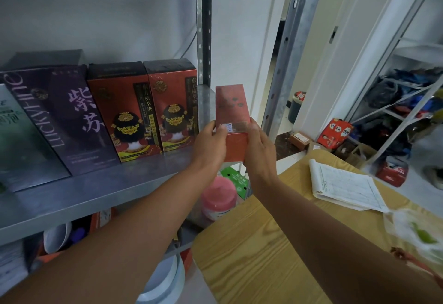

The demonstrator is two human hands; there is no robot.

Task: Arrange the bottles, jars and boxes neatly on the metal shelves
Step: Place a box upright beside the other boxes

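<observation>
Metal shelf (96, 191), right end | my left hand (211, 145) and right hand (259, 150) both grip one red box (231, 107) upright | so it can stand next to the other red boxes (177, 109)

Stockroom, metal shelves (96, 191), boxed goods (134, 112)

Purple box (60, 117) reads vertical "LUCKYFINE" plus big "紫苏"; red-and-black box (124, 112) just right of it and its twin (175, 105) one further right show a strip ending "萃染", rest unclear; green box (21, 141) left of it shows "泡"; plain red box (231, 109) and ledger pad (345, 188), farther right, illegible.
</observation>
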